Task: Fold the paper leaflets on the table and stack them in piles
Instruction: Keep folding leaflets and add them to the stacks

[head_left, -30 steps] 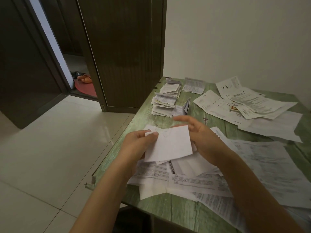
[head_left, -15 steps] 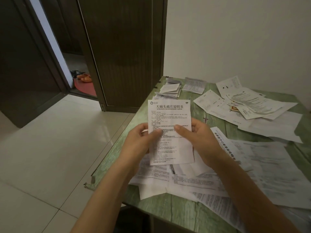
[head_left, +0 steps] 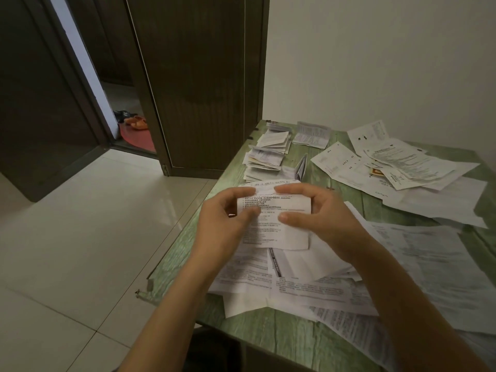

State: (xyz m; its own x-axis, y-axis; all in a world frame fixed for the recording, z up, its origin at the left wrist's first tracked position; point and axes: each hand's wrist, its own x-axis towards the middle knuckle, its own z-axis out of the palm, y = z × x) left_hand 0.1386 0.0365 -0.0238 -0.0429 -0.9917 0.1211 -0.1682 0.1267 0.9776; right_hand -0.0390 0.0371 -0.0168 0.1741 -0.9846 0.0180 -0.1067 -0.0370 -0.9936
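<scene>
both hands pinch one leaflet (head_left: 279, 226), left hand (head_left: 228, 218) at its 9 o'clock edge, right hand (head_left: 316, 210) at 3, above the table (head_left: 281, 334). half a second ago it stood open; now its top curls over, so a fold has begun. at 12 o'clock, roughly three folded piles (head_left: 265, 157).

Holds a printed leaflet (head_left: 279, 226) just above a green table (head_left: 268, 345), pinching its left edge with the left hand (head_left: 222, 221) and its right edge with the right hand (head_left: 324, 213), the top strip bent over at a crease. Looks down past it onto loose open sheets (head_left: 308, 288) heaped on the near part of the table, piles of folded leaflets (head_left: 265, 159) near the far left corner, and more open sheets (head_left: 397, 165) spread flat to their right. Takes in, left of the table, pale floor tiles (head_left: 94, 224), a dark door (head_left: 198, 76), and orange sandals (head_left: 137, 122) by a red mat (head_left: 139, 136) in the doorway.
</scene>
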